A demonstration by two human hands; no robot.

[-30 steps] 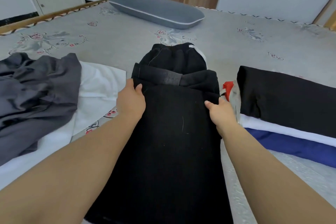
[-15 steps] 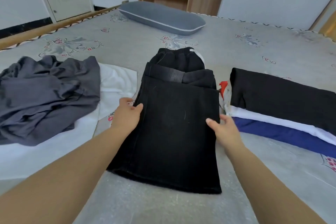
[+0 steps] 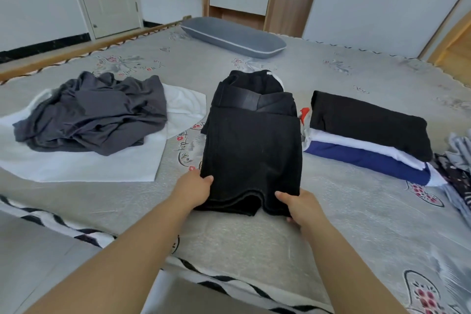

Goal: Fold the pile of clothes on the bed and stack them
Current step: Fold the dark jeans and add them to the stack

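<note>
Black trousers point(image 3: 251, 150), folded w/ waistband up top, lie mid-bed point(image 3: 331, 211) btwn grey heap point(image 3: 94, 115) & folded stack point(image 3: 369, 135); left hand point(image 3: 193, 190) & right hand point(image 3: 302, 205) each pinch near hem.

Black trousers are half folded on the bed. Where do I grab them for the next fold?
Probably the near hem of the black trousers, one corner per hand, coming from the bed's near edge. That end lies free and flat; left hand and right hand already grip there.
</note>
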